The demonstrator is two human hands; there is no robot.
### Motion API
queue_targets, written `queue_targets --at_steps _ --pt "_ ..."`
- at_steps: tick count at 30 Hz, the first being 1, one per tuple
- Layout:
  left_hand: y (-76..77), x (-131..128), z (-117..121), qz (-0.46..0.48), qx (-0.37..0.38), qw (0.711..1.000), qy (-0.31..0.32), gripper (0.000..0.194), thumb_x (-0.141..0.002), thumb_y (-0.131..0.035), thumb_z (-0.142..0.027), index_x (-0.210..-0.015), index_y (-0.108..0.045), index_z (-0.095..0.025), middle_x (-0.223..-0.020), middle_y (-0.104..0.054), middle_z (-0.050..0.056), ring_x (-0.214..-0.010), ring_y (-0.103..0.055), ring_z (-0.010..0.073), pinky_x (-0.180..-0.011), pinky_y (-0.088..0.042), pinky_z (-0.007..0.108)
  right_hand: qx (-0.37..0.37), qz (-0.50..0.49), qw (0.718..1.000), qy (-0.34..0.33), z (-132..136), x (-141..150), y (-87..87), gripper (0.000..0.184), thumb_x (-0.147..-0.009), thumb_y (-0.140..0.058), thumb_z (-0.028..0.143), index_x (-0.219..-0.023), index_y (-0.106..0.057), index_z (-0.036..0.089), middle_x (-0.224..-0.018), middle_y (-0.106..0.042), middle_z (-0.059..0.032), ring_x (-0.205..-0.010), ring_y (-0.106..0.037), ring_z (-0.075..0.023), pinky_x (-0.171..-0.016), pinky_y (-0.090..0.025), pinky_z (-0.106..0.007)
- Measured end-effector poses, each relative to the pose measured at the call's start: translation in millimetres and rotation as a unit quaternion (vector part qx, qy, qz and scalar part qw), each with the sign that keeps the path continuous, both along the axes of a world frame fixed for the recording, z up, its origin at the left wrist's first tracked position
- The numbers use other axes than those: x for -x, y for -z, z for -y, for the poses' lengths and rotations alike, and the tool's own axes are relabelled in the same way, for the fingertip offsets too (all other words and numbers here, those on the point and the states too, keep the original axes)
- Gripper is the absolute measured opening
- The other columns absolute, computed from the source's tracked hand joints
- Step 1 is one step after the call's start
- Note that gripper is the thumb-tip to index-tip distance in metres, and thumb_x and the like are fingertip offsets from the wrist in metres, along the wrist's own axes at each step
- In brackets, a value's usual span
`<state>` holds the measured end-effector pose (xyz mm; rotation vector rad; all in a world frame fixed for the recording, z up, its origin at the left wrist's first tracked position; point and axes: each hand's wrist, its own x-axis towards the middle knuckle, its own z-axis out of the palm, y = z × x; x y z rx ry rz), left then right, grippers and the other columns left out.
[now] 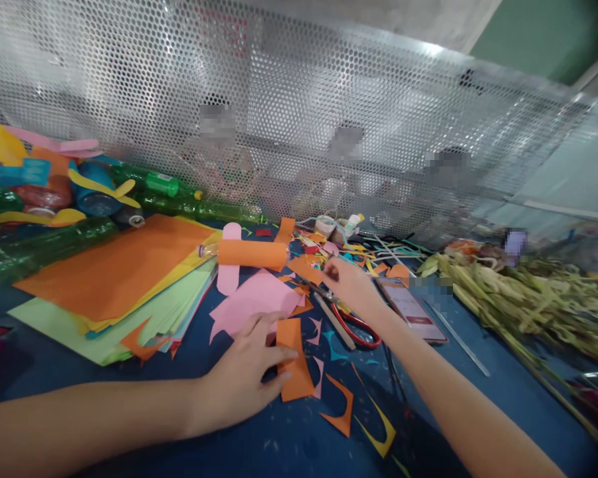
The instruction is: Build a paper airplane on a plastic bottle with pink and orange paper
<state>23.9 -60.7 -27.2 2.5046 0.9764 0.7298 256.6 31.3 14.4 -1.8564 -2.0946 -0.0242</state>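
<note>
My left hand (246, 372) rests on the blue table and pinches the edge of an orange paper piece (294, 362) between thumb and fingers. My right hand (349, 285) reaches further out, its fingers curled over the red-handled scissors (351, 318) that lie among paper scraps; the blades point up-left under the fingers. Just beyond lies a bottle wrapped in orange paper (252, 253), on its side. A pink paper cut-out (252, 302) lies between the hands and the bottle.
A stack of orange, yellow and green paper sheets (114, 279) lies at left. Green plastic bottles (179, 196) and a bottle-and-paper craft (50, 179) stand behind it. A phone (411, 309), a ruler and dried plant stalks (523, 299) lie at right. A perforated metal screen (299, 113) closes the back.
</note>
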Motion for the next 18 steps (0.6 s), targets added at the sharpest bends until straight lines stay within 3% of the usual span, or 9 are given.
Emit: queue_targets --at_steps 2,4,10,14,18 --pt "0.8 1 2 -0.010 -0.015 1.000 -0.001 0.028 -0.081 -0.051 -0.022 -0.105 -0.062 -0.028 -0.139 -0.024 0.007 -0.127 -0.022 0.0327 -0.100 -0.030 0.051 0.031 0.034 0.999 -0.009 21 4 -1.0 0.017 -0.077 -0.057 0.031 -0.066 -0.057 0.018 -0.062 -0.063 -0.0039 -0.061 -0.060 -0.0187 -0.057 -0.039 -0.027" --pt "1.5 2 3 -0.020 -0.018 1.000 0.010 0.029 -0.082 -0.049 -0.024 -0.108 -0.061 -0.027 -0.141 -0.024 0.007 -0.129 -0.019 0.0330 -0.101 -0.028 0.052 0.053 0.080 0.995 -0.020 39 10 0.8 0.016 -0.076 -0.058 0.027 -0.063 -0.056 0.018 -0.063 -0.062 -0.0051 -0.062 -0.059 -0.0200 -0.057 -0.037 -0.028" --pt "-0.8 1 -2 -0.035 0.010 0.997 0.065 0.032 -0.083 -0.049 -0.028 -0.113 -0.058 -0.022 -0.122 -0.050 0.009 -0.122 -0.034 0.0266 -0.102 -0.032 0.046 -0.030 0.236 0.971 -0.031 58 18 20.6 0.009 -0.081 -0.051 0.020 -0.075 -0.055 0.015 -0.078 -0.062 -0.0116 -0.078 -0.057 -0.0257 -0.069 -0.041 -0.034" --pt "-1.6 0 -2 -0.021 0.022 0.996 0.083 0.032 -0.078 -0.055 -0.030 -0.108 -0.059 -0.020 -0.122 -0.051 0.010 -0.122 -0.035 0.0269 -0.101 -0.033 0.045 -0.054 0.211 0.975 -0.035 54 14 34.1 0.013 -0.082 -0.045 0.018 -0.070 -0.049 0.017 -0.073 -0.059 -0.0103 -0.072 -0.056 -0.0236 -0.067 -0.041 -0.034" --pt "-1.1 -1 -3 0.032 0.045 0.996 0.063 0.028 -0.080 -0.053 -0.027 -0.107 -0.056 -0.020 -0.125 -0.048 0.009 -0.121 -0.038 0.0238 -0.101 -0.034 0.042 -0.026 0.082 0.996 -0.016 53 13 27.8 0.012 -0.085 -0.040 0.020 -0.075 -0.046 0.018 -0.069 -0.058 -0.0081 -0.068 -0.057 -0.0221 -0.061 -0.040 -0.031"
